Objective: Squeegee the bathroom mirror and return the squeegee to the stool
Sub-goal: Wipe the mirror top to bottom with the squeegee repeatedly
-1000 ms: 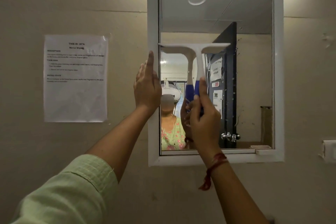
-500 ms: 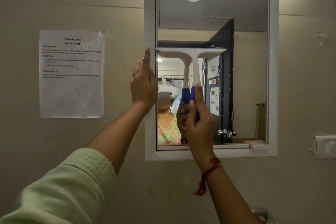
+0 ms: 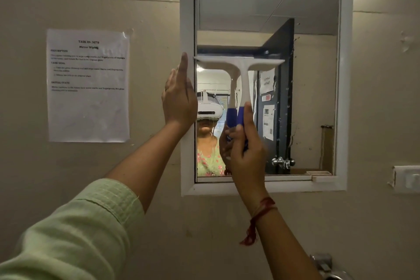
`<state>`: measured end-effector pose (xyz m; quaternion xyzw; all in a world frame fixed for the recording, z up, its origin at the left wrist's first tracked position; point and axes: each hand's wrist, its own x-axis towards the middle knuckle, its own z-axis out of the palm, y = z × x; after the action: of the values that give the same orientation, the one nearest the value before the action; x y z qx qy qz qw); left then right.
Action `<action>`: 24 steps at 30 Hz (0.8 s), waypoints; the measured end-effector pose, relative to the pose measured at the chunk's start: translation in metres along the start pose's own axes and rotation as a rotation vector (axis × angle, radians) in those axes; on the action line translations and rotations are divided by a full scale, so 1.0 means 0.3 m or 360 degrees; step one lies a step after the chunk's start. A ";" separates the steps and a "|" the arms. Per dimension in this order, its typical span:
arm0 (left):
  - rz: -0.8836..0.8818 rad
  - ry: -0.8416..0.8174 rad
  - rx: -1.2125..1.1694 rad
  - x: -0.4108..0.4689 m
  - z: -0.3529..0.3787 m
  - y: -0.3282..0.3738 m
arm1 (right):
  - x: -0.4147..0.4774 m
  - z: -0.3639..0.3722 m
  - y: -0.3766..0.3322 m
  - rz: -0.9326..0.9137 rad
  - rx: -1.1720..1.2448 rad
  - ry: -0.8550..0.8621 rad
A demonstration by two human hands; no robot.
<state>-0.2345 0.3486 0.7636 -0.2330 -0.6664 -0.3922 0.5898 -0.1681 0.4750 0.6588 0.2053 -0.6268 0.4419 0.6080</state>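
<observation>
So the right hand [image 3: 246, 150] was wrapped tight around the blue grip of the squeegee [image 3: 241, 68], thumb running up the handle. The tool stood upright, its white blade level and laid across the left half of the mirror [image 3: 313, 88], about midway up the glass, with the blade's left end right by the inner edge of the frame [image 3: 187, 7]. You could see the handle doubled in the reflection just behind it.

The left hand [image 3: 179, 98] wasn't holding anything. It was flat and open, fingers together pointing up, resting against the left side of the white frame, just beside the blade's end. A pale green sleeve [image 3: 75, 229] covered that arm up to the elbow, and a red thread [image 3: 256, 218] was tied around the right wrist.

A printed sheet [image 3: 88, 85] was stuck on the beige wall well left of the mirror. Some water spots showed on the right part of the glass. The stool wasn't in shot.
</observation>
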 end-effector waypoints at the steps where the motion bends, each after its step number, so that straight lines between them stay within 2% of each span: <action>1: 0.0000 0.0000 0.0001 -0.001 -0.001 0.000 | -0.030 -0.006 0.009 0.0010 0.0013 -0.0024; 6: 0.0015 0.0003 0.0026 -0.003 -0.002 0.004 | -0.193 -0.027 0.043 -0.0006 0.0118 -0.0013; 13: 0.0027 0.0029 0.0030 -0.002 0.000 0.004 | -0.073 -0.018 0.013 0.0040 0.0107 -0.0026; 20: 0.0029 0.0047 0.0031 -0.003 0.001 0.002 | -0.264 -0.017 0.055 0.0035 0.0074 -0.0075; 24: 0.0032 0.0048 0.0054 -0.005 0.000 0.006 | -0.235 -0.026 0.041 0.0073 0.0127 -0.0036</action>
<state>-0.2328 0.3499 0.7626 -0.2238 -0.6616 -0.3784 0.6074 -0.1609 0.4679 0.5874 0.2200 -0.6199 0.4780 0.5821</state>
